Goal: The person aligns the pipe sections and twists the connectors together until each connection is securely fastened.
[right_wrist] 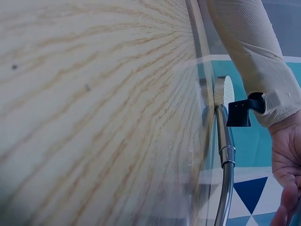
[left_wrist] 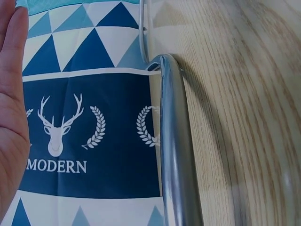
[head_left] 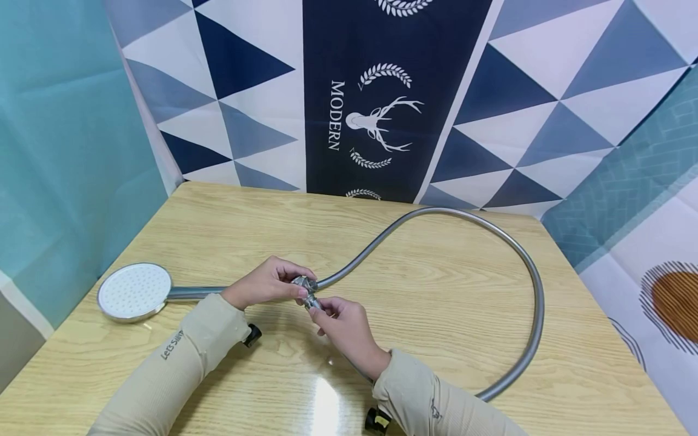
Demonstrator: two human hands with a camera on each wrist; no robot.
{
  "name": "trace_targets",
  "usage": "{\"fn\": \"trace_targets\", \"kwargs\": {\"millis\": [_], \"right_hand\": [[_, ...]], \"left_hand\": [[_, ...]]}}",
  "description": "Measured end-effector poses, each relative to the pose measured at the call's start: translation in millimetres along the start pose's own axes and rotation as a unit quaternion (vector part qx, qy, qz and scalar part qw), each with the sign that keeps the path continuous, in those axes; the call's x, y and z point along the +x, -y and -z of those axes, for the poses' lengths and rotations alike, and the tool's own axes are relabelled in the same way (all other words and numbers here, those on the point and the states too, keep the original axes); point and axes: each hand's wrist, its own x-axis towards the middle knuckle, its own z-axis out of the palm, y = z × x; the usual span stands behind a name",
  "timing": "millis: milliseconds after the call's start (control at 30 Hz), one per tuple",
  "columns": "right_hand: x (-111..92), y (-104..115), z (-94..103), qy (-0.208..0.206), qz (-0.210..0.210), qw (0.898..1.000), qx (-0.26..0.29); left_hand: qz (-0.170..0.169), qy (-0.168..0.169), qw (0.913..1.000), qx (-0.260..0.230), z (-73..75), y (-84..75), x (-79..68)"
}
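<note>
In the head view, my left hand [head_left: 272,281] pinches a small chrome fitting [head_left: 303,282] between thumb and fingers. Right below it, my right hand [head_left: 345,324] grips a slim metal connector [head_left: 312,301] that meets the fitting; its lower part is hidden by the fingers. A grey metal shower hose [head_left: 533,290] loops over the table from behind the left hand and back under the right forearm. The shower head [head_left: 135,292] lies at the left with its white nozzle face up, its chrome handle [head_left: 193,293] running behind the left wrist. In the right wrist view, a collar [right_wrist: 227,156] joins handle and hose.
The light wooden table [head_left: 436,266] ends at a patterned cloth [head_left: 245,91] with triangles and a deer print. Teal cloth [head_left: 65,151] hangs along the left side. Black wrist mounts [head_left: 252,335] sit under both sleeves, close over the table.
</note>
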Motion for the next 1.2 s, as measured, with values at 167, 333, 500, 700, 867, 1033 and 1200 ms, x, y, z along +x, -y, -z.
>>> {"fn": "trace_targets", "kwargs": {"millis": [167, 333, 500, 700, 867, 1033, 1200], "right_hand": [[-2, 0, 1.7, 0.025, -0.016, 1.000, -0.003], [-7, -1, 1.9, 0.029, -0.034, 0.999, -0.014], [-5, -4, 1.0, 0.020, -0.040, 0.999, 0.006], [-5, -6, 0.8, 0.025, -0.032, 0.999, 0.004], [-4, -7, -0.1, 0.024, -0.030, 0.999, 0.007], [-4, -8, -1.0, 0.023, -0.036, 0.999, 0.004], [-3, -10, -1.5, 0.024, -0.042, 0.999, 0.000]], "left_hand": [[-0.002, -0.002, 1.0000, 0.003, 1.1, 2.1, 0.9], [-0.003, -0.005, 0.9999, 0.015, 2.1, 3.1, 1.3], [0.001, -0.010, 0.9997, 0.021, 1.3, 0.7, 1.4], [0.008, -0.008, 0.9998, 0.014, 3.0, 2.7, 0.3], [0.003, -0.006, 0.9996, 0.026, 5.1, 6.6, 0.3], [-0.001, -0.009, 0.9997, 0.024, 5.2, 8.8, -0.9], [-0.006, -0.007, 0.9999, 0.006, 6.1, 15.7, -1.4]]}}
